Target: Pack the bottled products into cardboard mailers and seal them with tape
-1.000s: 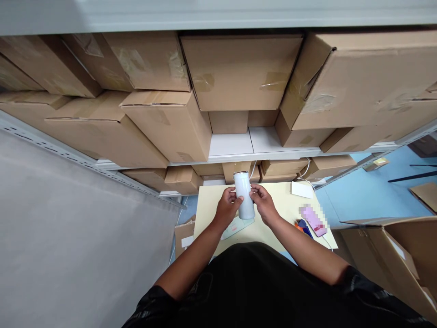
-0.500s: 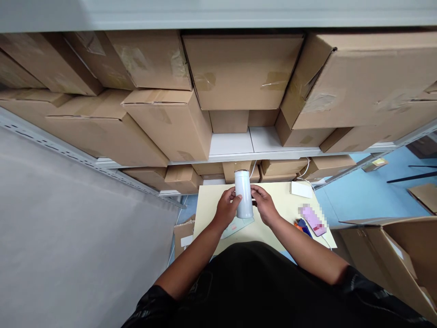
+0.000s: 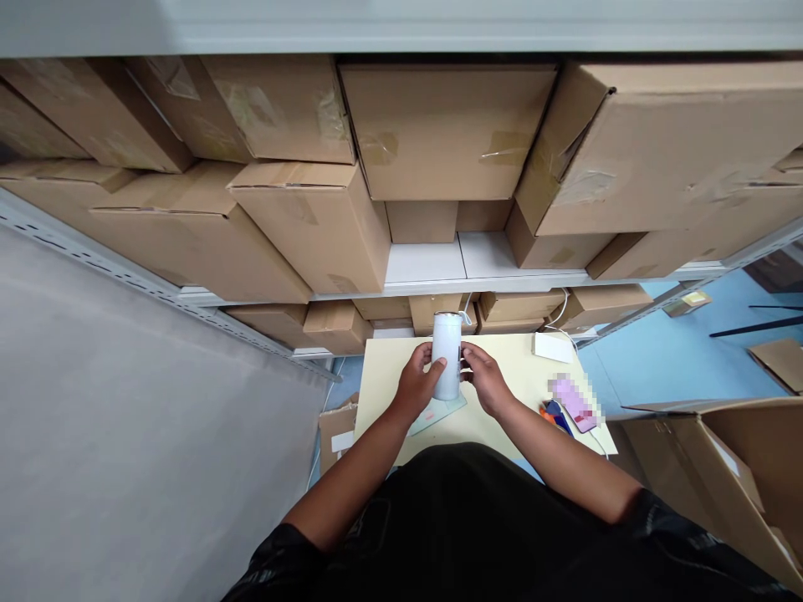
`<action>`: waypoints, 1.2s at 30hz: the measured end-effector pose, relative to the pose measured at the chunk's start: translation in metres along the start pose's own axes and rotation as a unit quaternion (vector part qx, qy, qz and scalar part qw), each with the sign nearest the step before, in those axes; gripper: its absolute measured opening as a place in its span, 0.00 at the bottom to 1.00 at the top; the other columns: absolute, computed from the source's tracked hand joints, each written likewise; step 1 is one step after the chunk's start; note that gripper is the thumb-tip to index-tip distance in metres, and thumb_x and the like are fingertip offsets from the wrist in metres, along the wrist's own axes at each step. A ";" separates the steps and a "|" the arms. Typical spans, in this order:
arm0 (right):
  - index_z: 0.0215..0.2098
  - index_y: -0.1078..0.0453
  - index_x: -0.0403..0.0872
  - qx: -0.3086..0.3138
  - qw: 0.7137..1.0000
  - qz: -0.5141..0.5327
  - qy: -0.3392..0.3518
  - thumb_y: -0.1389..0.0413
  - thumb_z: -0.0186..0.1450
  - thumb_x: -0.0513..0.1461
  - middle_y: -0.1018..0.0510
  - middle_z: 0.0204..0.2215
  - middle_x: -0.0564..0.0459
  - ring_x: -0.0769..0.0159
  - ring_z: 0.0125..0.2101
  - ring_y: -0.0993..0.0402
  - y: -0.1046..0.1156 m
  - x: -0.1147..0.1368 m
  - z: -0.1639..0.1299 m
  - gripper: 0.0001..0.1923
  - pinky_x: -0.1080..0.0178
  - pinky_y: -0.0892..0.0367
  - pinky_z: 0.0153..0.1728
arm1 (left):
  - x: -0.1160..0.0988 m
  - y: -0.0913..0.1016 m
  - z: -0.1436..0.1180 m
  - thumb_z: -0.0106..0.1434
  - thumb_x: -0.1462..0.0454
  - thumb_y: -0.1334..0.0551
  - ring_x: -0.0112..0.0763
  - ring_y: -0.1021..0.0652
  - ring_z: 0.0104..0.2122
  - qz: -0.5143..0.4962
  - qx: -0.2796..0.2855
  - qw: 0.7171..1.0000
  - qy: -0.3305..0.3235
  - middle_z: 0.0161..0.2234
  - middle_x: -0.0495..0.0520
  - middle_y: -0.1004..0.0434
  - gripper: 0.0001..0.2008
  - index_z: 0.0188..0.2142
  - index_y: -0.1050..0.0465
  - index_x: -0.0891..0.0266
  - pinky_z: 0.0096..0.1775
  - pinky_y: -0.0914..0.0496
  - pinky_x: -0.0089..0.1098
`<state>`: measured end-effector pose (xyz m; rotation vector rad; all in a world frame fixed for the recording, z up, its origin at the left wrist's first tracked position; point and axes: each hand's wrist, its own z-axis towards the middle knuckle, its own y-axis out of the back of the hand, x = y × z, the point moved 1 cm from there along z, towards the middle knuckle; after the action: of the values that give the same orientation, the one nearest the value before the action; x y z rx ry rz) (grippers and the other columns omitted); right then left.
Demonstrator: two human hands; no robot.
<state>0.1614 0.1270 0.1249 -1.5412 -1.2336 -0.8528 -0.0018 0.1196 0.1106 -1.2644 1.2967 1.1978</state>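
A white cylindrical tumbler (image 3: 447,351) with a metal rim is held upright above a small pale yellow table (image 3: 502,418). My left hand (image 3: 417,386) wraps its left side, thumb across the front. My right hand (image 3: 484,380) grips its right side. Both hands hold the tumbler between them. A clear greenish plastic piece (image 3: 439,411) lies on the table just under the hands.
A pink phone (image 3: 574,404) with a cable and dark and orange items (image 3: 555,415) lie at the table's right edge, a white pad (image 3: 553,347) at its back right. Metal shelves stacked with cardboard boxes (image 3: 445,134) stand behind. An open carton (image 3: 721,477) is at right.
The tumbler has turned from a slight tilt to nearly upright and shifted a little away from me; both hands kept hold of it.
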 end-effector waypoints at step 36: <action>0.48 0.22 0.51 -0.013 1.000 -0.018 0.018 0.38 0.61 0.52 0.24 0.37 0.52 0.62 0.36 0.30 0.003 0.004 -0.001 0.21 0.60 0.33 0.32 | -0.003 -0.002 -0.010 0.66 0.54 0.38 0.40 0.20 0.44 -0.010 0.009 0.999 0.044 0.50 0.57 0.20 0.20 0.55 0.32 0.56 0.46 0.27 0.39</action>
<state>0.1652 0.1275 0.1279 -1.5224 -1.2331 -0.9196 0.0007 0.1103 0.1144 -1.3269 1.3514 1.1245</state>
